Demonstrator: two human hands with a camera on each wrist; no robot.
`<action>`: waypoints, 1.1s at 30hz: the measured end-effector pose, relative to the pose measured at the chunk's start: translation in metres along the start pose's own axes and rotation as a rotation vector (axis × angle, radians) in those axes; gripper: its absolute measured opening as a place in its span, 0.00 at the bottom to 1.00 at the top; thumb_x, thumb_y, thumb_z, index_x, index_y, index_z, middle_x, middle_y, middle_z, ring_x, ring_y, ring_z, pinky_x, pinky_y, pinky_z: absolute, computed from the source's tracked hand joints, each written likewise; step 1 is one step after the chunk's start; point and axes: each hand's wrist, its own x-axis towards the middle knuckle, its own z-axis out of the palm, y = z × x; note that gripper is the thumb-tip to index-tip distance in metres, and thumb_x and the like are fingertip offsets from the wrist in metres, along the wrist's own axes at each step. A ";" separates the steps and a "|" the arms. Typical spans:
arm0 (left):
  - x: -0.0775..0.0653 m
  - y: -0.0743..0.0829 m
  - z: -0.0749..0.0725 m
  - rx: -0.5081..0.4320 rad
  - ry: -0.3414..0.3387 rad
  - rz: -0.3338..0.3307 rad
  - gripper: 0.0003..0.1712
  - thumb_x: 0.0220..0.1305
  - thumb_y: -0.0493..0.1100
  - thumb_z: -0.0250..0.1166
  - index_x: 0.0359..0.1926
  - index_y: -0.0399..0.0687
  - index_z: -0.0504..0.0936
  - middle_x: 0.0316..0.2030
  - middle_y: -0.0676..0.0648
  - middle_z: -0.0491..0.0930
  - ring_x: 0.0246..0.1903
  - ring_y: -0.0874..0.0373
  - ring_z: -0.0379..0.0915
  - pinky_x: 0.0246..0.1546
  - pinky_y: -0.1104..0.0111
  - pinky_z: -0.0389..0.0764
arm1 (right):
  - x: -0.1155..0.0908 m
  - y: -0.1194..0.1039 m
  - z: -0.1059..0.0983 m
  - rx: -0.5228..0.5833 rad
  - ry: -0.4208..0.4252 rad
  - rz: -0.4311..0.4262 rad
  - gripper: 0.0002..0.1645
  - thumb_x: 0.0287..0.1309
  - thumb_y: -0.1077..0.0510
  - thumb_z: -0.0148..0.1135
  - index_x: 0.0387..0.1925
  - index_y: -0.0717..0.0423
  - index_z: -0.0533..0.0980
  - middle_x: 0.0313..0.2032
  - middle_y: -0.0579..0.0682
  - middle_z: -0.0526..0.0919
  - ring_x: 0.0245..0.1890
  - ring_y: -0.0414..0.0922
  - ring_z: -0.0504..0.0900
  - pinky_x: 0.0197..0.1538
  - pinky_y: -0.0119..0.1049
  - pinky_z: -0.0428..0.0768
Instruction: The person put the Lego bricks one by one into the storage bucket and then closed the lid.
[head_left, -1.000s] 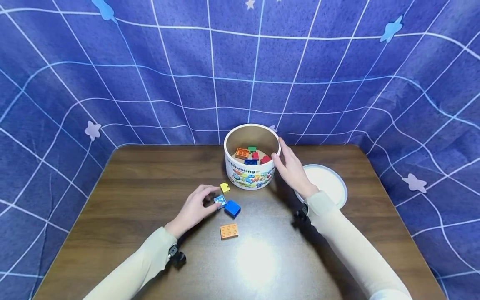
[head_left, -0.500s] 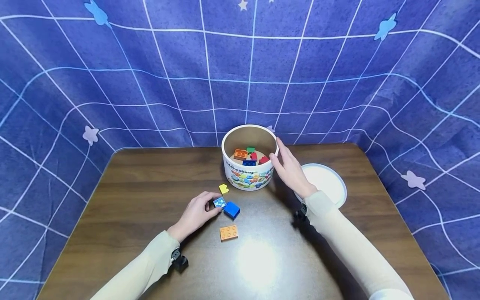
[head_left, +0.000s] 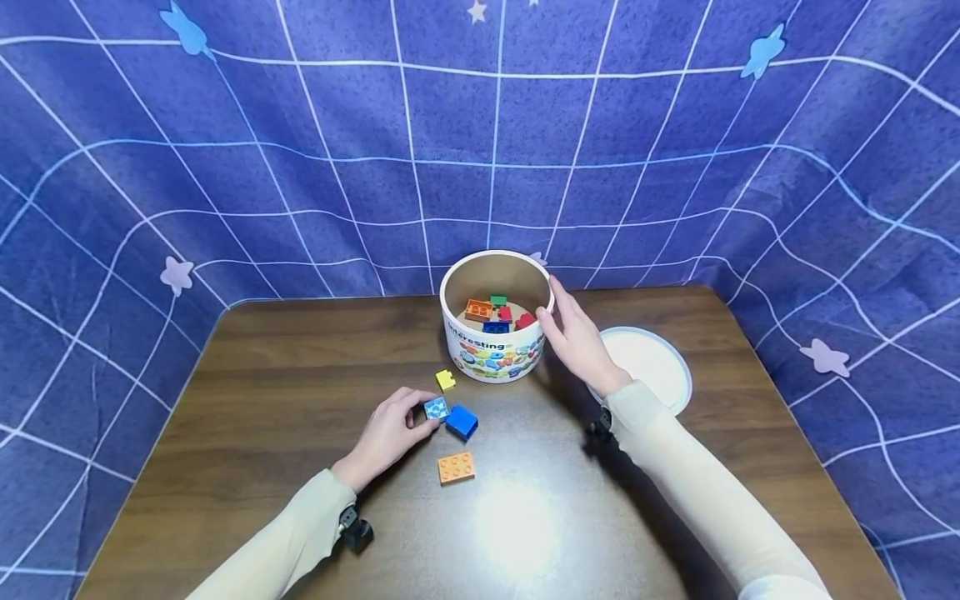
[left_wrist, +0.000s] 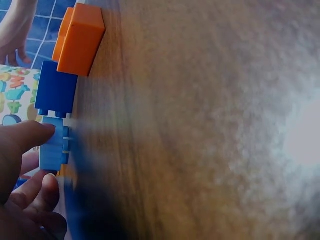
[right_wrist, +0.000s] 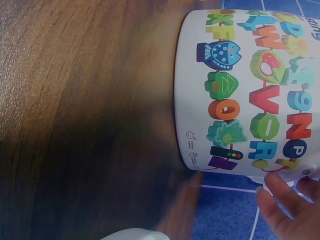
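My left hand (head_left: pixel 384 437) pinches a light blue patterned toy brick (head_left: pixel 436 408) between thumb and fingers, low over the table. In the left wrist view, the thumb lies on the near face of this light blue brick (left_wrist: pixel 51 152). A dark blue brick (head_left: pixel 462 422) sits right beside it. Behind is a small yellow brick (head_left: pixel 446 381), and nearer lies an orange brick (head_left: pixel 456 468) with studs up. With fairly straight fingers, my right hand (head_left: pixel 581 346) rests against the right side of a round white tub (head_left: pixel 498 364); several bricks lie inside.
A round white lid (head_left: pixel 654 367) lies on the wooden table (head_left: pixel 285 350), partly under the right forearm. Blue grid-patterned cloth (head_left: pixel 450 108) with stars hangs behind and at both sides of the table. The tub stands near the back edge.
My left thumb and fingers have closed in on the light blue brick. The right hand stays at the tub's side. The whole head view has shifted slightly.
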 end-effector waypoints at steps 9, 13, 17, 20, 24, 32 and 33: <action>0.001 0.004 -0.006 -0.005 0.015 0.009 0.23 0.63 0.45 0.77 0.58 0.47 0.86 0.42 0.50 0.79 0.31 0.60 0.69 0.30 0.70 0.71 | 0.001 0.001 -0.002 -0.017 0.007 -0.010 0.42 0.79 0.39 0.48 0.83 0.53 0.51 0.74 0.62 0.67 0.61 0.58 0.79 0.68 0.57 0.74; 0.003 0.009 -0.015 -0.010 0.037 0.026 0.23 0.63 0.45 0.77 0.58 0.48 0.86 0.43 0.50 0.79 0.32 0.59 0.69 0.30 0.70 0.71 | 0.001 0.000 -0.003 -0.038 -0.008 -0.011 0.42 0.80 0.39 0.46 0.83 0.53 0.50 0.75 0.62 0.66 0.64 0.58 0.77 0.69 0.58 0.73; 0.006 0.019 -0.026 -0.026 0.078 0.057 0.22 0.64 0.45 0.76 0.59 0.49 0.86 0.43 0.49 0.79 0.33 0.58 0.70 0.29 0.69 0.72 | 0.001 0.000 -0.003 -0.046 -0.013 -0.020 0.42 0.80 0.40 0.46 0.83 0.54 0.50 0.75 0.62 0.66 0.65 0.58 0.76 0.69 0.59 0.73; 0.011 0.030 -0.035 -0.031 0.106 0.098 0.23 0.64 0.45 0.76 0.59 0.50 0.86 0.42 0.49 0.79 0.33 0.57 0.71 0.29 0.68 0.73 | 0.001 -0.001 -0.003 -0.044 -0.016 -0.021 0.42 0.80 0.40 0.46 0.83 0.55 0.50 0.75 0.62 0.65 0.66 0.58 0.75 0.69 0.60 0.72; 0.019 0.043 -0.044 -0.036 0.151 0.160 0.23 0.63 0.45 0.77 0.59 0.49 0.86 0.41 0.51 0.80 0.31 0.57 0.71 0.28 0.68 0.73 | 0.001 -0.002 -0.002 -0.041 -0.023 -0.013 0.42 0.80 0.40 0.46 0.83 0.54 0.50 0.76 0.62 0.65 0.68 0.59 0.74 0.70 0.59 0.71; 0.043 0.069 -0.060 -0.050 0.217 0.298 0.23 0.63 0.44 0.77 0.58 0.47 0.86 0.42 0.49 0.82 0.29 0.58 0.70 0.28 0.68 0.73 | 0.000 -0.002 -0.002 -0.043 -0.014 -0.001 0.42 0.79 0.42 0.48 0.83 0.54 0.50 0.76 0.62 0.65 0.68 0.58 0.74 0.70 0.58 0.72; 0.047 0.072 -0.062 -0.047 0.219 0.306 0.23 0.63 0.45 0.77 0.58 0.47 0.86 0.42 0.50 0.82 0.29 0.58 0.70 0.28 0.68 0.73 | 0.000 -0.002 -0.001 -0.041 -0.016 0.001 0.42 0.79 0.42 0.48 0.83 0.54 0.50 0.76 0.62 0.65 0.68 0.58 0.74 0.71 0.58 0.72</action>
